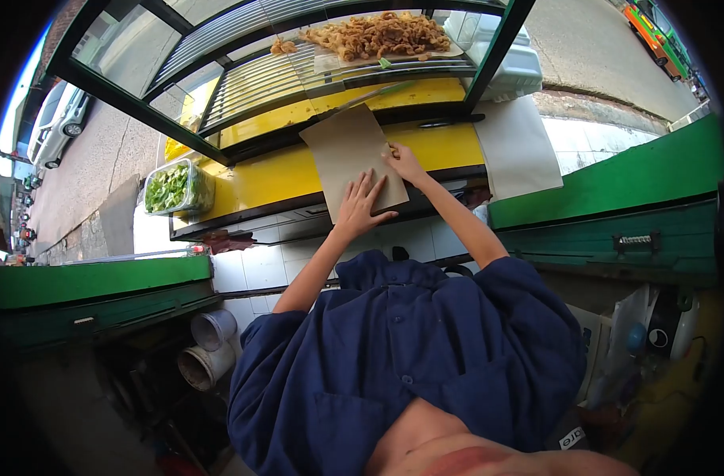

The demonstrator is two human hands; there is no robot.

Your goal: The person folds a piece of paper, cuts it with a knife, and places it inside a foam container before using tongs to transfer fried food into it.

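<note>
A sheet of brown wrapping paper (342, 147) lies across the yellow counter, its near part overhanging the black front edge. My left hand (364, 206) rests flat on the paper's lower part, fingers spread, palm down. At the sheet's right edge my right hand (406, 161) is closed, the thumb and fingers pinched together. What is pinched there is too small to make out. Just right of the brown sheet, a dark-handled knife (449, 121) lies on the yellow counter (259, 181).
A glass display case (255, 99) with slatted shelves and a pile of fried food (378, 37) stands behind the paper. A clear tub of green leaves (175, 188) sits at left. At right are pale paper sheets (521, 151) and white foam boxes (505, 59). Green walls (616, 178) flank the counter.
</note>
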